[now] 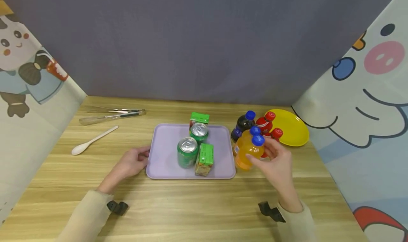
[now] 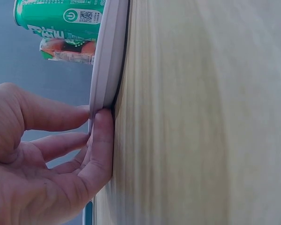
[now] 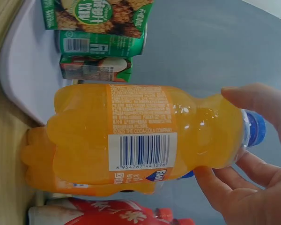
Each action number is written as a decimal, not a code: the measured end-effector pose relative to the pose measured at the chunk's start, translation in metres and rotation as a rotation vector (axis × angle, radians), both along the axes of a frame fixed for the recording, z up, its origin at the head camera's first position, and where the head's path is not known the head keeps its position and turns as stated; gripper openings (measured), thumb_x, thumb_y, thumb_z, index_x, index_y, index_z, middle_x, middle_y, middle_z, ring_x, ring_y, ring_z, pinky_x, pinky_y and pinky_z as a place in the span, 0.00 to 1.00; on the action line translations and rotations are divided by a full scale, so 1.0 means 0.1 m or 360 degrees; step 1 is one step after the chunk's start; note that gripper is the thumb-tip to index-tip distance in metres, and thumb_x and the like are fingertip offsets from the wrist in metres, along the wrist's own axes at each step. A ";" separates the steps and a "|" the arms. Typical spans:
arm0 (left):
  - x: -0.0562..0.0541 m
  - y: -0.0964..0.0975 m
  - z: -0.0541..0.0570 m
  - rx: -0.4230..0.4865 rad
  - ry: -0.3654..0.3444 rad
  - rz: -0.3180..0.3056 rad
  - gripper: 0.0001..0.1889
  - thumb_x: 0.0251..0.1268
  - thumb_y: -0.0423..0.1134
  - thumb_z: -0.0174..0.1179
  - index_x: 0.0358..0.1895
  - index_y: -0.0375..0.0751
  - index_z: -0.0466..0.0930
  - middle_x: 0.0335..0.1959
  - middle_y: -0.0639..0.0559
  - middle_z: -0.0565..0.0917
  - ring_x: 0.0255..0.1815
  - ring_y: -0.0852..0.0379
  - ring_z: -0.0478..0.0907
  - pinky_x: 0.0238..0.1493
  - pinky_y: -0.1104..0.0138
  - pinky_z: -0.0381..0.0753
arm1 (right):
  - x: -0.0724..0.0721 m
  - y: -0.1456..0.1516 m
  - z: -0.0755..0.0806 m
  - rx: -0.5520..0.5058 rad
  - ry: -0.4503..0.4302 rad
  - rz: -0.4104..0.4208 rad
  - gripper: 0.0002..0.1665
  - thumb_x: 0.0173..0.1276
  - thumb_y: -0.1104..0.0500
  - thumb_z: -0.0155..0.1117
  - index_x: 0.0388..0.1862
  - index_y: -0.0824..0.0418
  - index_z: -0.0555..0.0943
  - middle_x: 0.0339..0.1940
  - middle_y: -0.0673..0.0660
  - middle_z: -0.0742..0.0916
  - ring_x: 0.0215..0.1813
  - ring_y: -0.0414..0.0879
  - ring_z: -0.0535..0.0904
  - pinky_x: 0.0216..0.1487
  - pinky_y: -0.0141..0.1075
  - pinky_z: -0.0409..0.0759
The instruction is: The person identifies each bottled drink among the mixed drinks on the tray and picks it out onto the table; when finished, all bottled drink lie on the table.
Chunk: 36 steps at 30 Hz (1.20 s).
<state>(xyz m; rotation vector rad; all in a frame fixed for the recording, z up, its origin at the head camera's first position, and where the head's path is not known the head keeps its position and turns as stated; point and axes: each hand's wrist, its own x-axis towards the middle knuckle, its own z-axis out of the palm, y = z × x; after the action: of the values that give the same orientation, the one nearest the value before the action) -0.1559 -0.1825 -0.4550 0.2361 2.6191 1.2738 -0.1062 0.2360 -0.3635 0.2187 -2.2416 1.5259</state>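
My left hand (image 1: 133, 161) pinches the left rim of a lilac tray (image 1: 165, 128), thumb on top and a finger against the underside in the left wrist view. My right hand (image 1: 278, 162) grips an orange soda bottle (image 3: 145, 136) near its neck, below the blue cap. It appears slightly raised beside the tray's right edge. A second orange soda bottle (image 1: 243, 141) stands just behind it. On the tray are two green cans (image 1: 187, 156), a green-topped juice carton (image 1: 204, 159) in front and another juice carton (image 1: 199, 117) behind.
A dark soda bottle (image 1: 243, 124) and red-labelled bottles (image 1: 264, 123) stand right of the tray, partly hidden by the orange ones. Behind them lies a yellow plate (image 1: 294, 130). At the left lie metal tongs (image 1: 111, 117) and a white spoon (image 1: 92, 141).
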 end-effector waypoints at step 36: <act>0.03 -0.03 -0.02 0.0019 -0.0024 0.0033 0.28 0.57 0.23 0.57 0.63 0.20 0.65 0.43 0.38 0.80 0.40 0.49 0.80 0.33 0.65 0.80 | -0.02 0.33 -0.45 0.0184 -0.0284 0.0107 0.41 0.47 0.69 0.77 0.61 0.67 0.70 0.56 0.60 0.79 0.52 0.42 0.76 0.50 0.25 0.74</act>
<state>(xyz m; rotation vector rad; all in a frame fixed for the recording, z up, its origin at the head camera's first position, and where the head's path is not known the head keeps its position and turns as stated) -0.1525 -0.1852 -0.4569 0.2015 2.6086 1.2933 -0.1082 0.2685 -0.4089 0.2005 -2.4890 1.5035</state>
